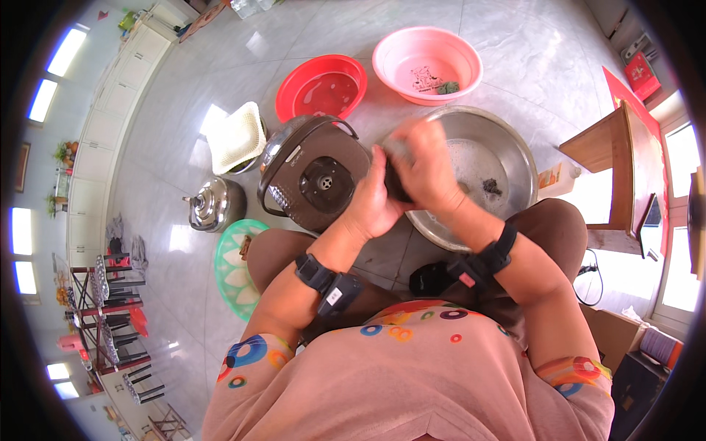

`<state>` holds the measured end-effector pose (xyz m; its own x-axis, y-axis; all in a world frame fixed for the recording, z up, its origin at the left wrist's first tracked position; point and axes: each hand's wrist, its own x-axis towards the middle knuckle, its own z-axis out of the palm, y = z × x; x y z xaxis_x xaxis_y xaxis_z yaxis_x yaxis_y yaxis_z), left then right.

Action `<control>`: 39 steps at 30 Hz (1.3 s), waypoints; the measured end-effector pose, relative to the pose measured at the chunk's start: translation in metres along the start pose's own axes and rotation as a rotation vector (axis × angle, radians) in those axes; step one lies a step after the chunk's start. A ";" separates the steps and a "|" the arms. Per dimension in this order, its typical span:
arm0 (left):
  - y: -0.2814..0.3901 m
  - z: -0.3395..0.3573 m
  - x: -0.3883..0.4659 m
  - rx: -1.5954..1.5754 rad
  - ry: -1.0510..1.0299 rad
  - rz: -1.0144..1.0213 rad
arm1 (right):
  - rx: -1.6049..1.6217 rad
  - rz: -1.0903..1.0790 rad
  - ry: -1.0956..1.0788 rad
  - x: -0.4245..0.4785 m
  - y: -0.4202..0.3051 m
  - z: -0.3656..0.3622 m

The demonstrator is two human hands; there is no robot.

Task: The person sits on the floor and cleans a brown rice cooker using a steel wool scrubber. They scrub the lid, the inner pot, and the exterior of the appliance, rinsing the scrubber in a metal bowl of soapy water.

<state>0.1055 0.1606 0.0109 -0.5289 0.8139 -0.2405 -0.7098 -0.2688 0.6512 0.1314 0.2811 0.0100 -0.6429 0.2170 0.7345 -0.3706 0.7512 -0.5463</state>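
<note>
A dark brown part [396, 184] is held in my left hand [375, 195], its shape mostly covered by my fingers. My right hand [423, 160], blurred, is closed on a greyish pad or cloth [398, 150] against that part. Left of my hands stands a brown rice cooker [345, 151] with a carrying handle and a round recess on its top. At the right, partly behind my right hand, a large steel basin [521, 160] holds cloudy water and a dark scrubber [492, 187].
Beyond are a red basin [321, 63] and a pink basin [424, 36] with a green scrubber [448, 87]. On the left are a white basket [238, 140], a steel kettle [218, 204] and a green tray [229, 264]. A wooden stool [623, 165] and a jug [560, 179] stand right.
</note>
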 end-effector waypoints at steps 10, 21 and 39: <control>0.015 0.011 -0.007 0.094 0.077 0.087 | 0.046 -0.014 -0.009 0.008 -0.003 -0.010; 0.010 0.003 -0.006 0.145 -0.049 0.120 | 0.122 0.028 -0.036 0.009 -0.005 -0.017; 0.027 -0.010 -0.009 0.559 0.019 0.217 | 0.019 -0.138 -0.153 0.018 -0.008 -0.042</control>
<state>0.0868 0.1408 0.0231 -0.6463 0.7600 -0.0688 -0.2348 -0.1123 0.9655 0.1513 0.3051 0.0444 -0.6787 0.0143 0.7343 -0.4740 0.7551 -0.4529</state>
